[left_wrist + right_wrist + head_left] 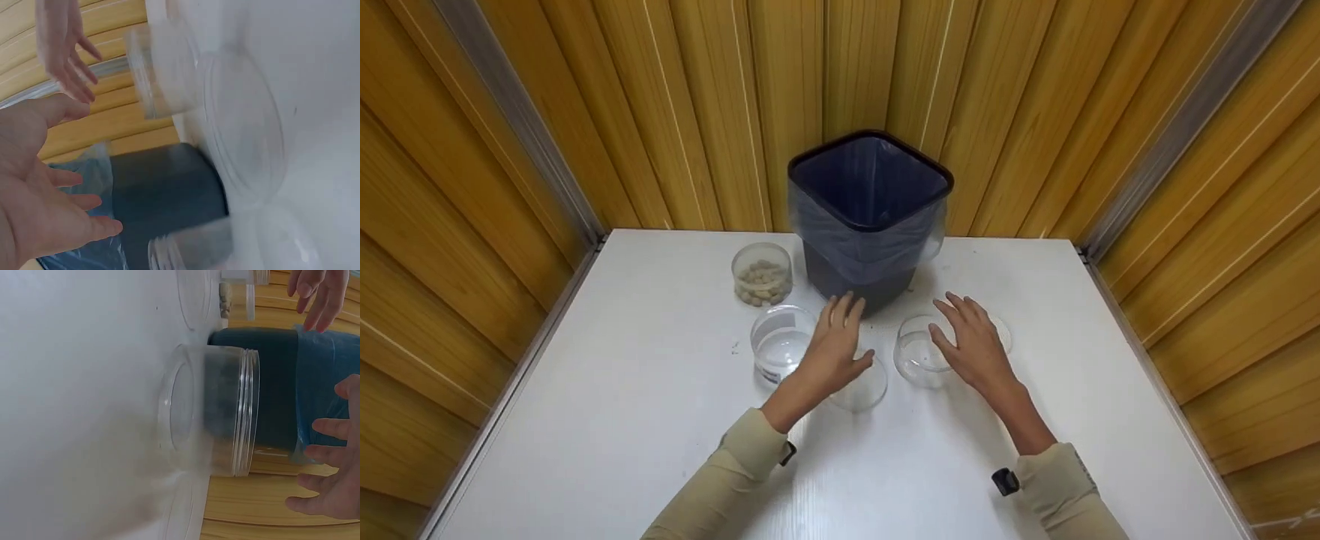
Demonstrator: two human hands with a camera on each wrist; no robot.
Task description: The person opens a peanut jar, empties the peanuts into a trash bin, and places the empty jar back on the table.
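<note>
My left hand [831, 349] hovers with spread fingers between a clear, lidless plastic jar [769, 349] and a flat clear lid [861, 394] on the table. My right hand [975, 345] is held over the right side of a second clear jar [913, 352], its fingers apart. In the right wrist view this jar [225, 410] stands upright with its threaded mouth uncovered, and the right fingers [332, 455] are above it with a gap. Both hands hold nothing. Another round lid [1003, 336] lies partly hidden behind the right hand.
A dark square bin [840, 281] with a translucent bluish liner [862, 251] stands at the back of the white table [607, 375]. Left of it is a clear jar [742, 262] partly filled with beige, peanut-like pieces [763, 281]. Wood-patterned panels [675, 112] enclose the table.
</note>
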